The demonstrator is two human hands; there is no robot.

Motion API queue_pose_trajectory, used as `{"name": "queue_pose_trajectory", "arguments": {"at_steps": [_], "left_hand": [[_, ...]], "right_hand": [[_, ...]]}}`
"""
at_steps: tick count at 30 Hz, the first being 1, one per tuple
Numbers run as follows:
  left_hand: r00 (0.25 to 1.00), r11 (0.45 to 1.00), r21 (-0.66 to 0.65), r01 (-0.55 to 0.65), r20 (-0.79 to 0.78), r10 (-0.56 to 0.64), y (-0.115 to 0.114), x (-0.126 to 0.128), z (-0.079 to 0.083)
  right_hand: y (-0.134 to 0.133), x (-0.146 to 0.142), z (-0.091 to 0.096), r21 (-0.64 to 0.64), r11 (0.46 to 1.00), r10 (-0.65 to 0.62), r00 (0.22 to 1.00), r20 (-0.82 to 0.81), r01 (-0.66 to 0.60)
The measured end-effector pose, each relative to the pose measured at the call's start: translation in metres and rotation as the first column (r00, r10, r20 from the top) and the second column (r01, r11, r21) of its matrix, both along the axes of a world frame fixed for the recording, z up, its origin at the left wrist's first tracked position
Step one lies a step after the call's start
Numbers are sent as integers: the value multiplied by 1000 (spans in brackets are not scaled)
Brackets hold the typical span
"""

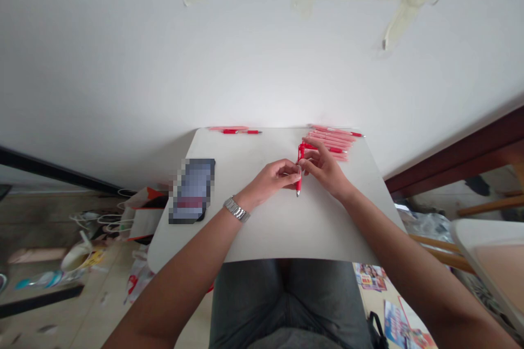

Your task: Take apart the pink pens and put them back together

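Note:
Both my hands meet over the middle of a small white table (270,229). My left hand (275,176), with a metal watch at the wrist, pinches the lower part of a red pen (299,184) that points tip down. My right hand (323,166) grips the same pen at its upper end, where the red clip (302,148) sticks out. Just behind my right hand lies a row of several pink and red pens (331,139) at the table's far right. One red pen (241,131) and a pink piece lie at the far edge, left of centre.
A phone (192,190) lies at the table's left edge, its screen blurred. The table stands against a white wall. On the floor to the left are bags, cables and clutter (110,223). Magazines (393,316) lie on the floor right, beside a wooden chair (483,245).

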State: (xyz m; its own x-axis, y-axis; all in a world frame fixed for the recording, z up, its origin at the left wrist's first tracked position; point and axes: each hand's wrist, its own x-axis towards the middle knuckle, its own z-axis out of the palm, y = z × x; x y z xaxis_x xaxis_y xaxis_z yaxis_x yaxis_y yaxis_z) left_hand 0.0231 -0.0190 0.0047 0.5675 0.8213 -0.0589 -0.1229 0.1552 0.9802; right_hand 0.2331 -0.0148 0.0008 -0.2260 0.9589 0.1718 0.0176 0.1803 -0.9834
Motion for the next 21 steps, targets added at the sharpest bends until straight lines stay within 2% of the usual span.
{"name": "queue_pose_trajectory", "arguments": {"at_steps": [21], "left_hand": [[1000,1000,7,-18,-10,18,-1,1,-1]], "right_hand": [[0,1,1,4,1000,9,1000,8,-9]]}}
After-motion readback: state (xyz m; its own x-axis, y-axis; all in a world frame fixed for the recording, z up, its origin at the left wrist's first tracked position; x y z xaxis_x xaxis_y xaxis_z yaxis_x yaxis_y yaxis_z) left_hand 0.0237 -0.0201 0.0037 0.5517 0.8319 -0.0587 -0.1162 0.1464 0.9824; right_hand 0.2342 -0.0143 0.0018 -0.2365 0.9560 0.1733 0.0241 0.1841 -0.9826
